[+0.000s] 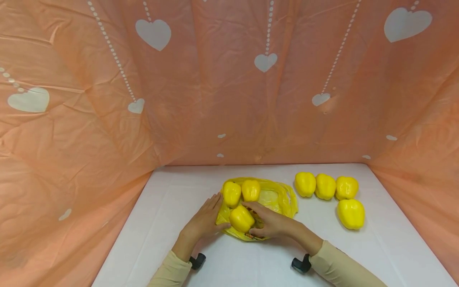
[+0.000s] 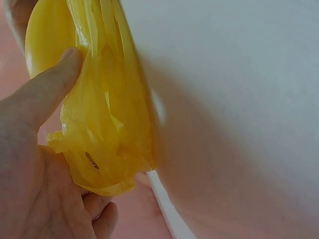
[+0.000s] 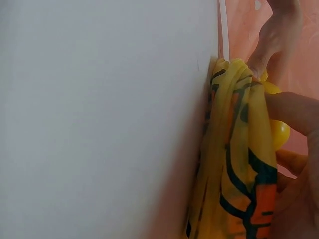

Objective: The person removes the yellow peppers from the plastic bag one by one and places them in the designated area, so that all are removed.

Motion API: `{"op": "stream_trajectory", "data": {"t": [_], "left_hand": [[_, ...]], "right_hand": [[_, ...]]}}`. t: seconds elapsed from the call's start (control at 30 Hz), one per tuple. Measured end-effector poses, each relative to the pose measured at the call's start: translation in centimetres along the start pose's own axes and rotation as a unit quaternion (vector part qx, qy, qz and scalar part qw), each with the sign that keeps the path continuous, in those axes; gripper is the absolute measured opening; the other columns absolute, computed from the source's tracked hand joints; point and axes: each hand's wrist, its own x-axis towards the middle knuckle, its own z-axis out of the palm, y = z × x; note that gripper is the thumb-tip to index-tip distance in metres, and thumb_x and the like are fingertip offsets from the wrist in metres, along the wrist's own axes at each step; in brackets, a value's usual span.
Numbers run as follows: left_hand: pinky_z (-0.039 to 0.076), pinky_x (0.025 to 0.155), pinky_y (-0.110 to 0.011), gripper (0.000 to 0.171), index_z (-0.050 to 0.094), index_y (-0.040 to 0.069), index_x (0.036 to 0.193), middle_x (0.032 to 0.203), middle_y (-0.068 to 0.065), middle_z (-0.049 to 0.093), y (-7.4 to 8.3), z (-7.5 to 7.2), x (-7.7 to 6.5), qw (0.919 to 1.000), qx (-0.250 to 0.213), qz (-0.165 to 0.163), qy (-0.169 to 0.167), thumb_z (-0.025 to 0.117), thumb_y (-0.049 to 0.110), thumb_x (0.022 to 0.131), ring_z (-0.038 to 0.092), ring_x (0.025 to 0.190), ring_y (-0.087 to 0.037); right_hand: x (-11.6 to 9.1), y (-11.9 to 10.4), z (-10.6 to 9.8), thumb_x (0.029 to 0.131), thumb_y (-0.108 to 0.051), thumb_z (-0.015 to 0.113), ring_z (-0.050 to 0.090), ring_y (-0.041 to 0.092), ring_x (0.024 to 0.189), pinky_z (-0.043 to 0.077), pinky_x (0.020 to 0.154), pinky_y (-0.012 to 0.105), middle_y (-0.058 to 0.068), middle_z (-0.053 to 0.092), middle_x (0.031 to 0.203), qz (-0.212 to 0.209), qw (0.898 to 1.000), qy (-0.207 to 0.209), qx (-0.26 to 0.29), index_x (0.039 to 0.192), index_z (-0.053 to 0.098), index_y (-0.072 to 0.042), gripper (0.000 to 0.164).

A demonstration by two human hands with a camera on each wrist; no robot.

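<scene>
Three glossy yellow bell peppers point(image 1: 241, 219): in crumpled yellow plastic bag point(image 1: 286, 199), lower centre
Left hand point(image 1: 206, 217): spread wide, touching bag
Right hand point(image 1: 271, 222): likewise
Four more peppers point(image 1: 325, 186): outside, lower right

The three left bell peppers point(image 1: 241, 219) and the four right bell peppers point(image 1: 325, 186) are glossy bright yellow, and the plastic bag point(image 1: 285, 203) is translucent yellow with a dark-lined, orange-patched print point(image 3: 244, 174) on its near side. The table point(image 1: 165, 199) is plain white, against a peach-orange backdrop point(image 1: 215, 99) patterned with white hearts on dotted white strings. The sleeves point(image 1: 170, 271) are plain beige, the wrist cameras point(image 1: 301, 264) black.
</scene>
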Motion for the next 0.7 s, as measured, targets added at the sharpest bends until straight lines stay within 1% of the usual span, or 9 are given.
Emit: {"op": "stream_trajectory", "data": {"t": [0.1, 0.23, 0.5, 0.7], "left_hand": [[0.019, 0.135, -0.050, 0.102, 0.026, -0.008, 0.166, 0.176, -0.023, 0.022, 0.06, -0.05, 0.00, 1.0000, -0.001, 0.001, 0.001, 0.078, 0.047, 0.098, 0.022, 0.164, -0.037], [0.019, 0.135, -0.050, 0.102, 0.026, -0.008, 0.166, 0.176, -0.023, 0.022, 0.12, -0.11, -0.06, 1.0000, -0.004, 0.000, 0.002, 0.078, 0.047, 0.098, 0.022, 0.164, -0.037], [0.020, 0.135, -0.049, 0.102, 0.026, -0.008, 0.166, 0.176, -0.022, 0.022, 0.13, -0.02, -0.15, 1.0000, -0.001, -0.003, 0.000, 0.078, 0.047, 0.098, 0.022, 0.164, -0.036], [0.019, 0.135, -0.050, 0.103, 0.025, -0.008, 0.166, 0.176, -0.022, 0.021, 0.15, 0.01, -0.15, 1.0000, 0.001, -0.002, -0.001, 0.078, 0.048, 0.098, 0.022, 0.164, -0.036]], "right_hand": [[0.03, 0.12, 0.08, 0.099, -0.023, 0.080, 0.054, 0.036, 0.140, 0.047, 0.119, 0.057, 0.016, 0.047, 0.159, -0.008, 1.000, 0.003, -0.007, 0.166, 0.033, -0.007, 0.084], [-0.09, 0.19, 0.11, 0.099, -0.021, 0.079, 0.055, 0.035, 0.139, 0.049, 0.118, 0.055, 0.016, 0.047, 0.159, -0.011, 1.000, 0.002, 0.001, 0.166, 0.033, -0.006, 0.083], [-0.50, 0.17, 0.04, 0.100, -0.016, 0.075, 0.056, 0.037, 0.140, 0.050, 0.117, 0.055, 0.017, 0.047, 0.161, -0.015, 1.000, 0.005, 0.021, 0.165, 0.036, -0.006, 0.076], [-0.63, 0.08, 0.03, 0.099, -0.016, 0.077, 0.056, 0.038, 0.139, 0.050, 0.117, 0.056, 0.017, 0.050, 0.158, -0.016, 0.999, 0.013, 0.026, 0.162, 0.039, -0.005, 0.074]]}}
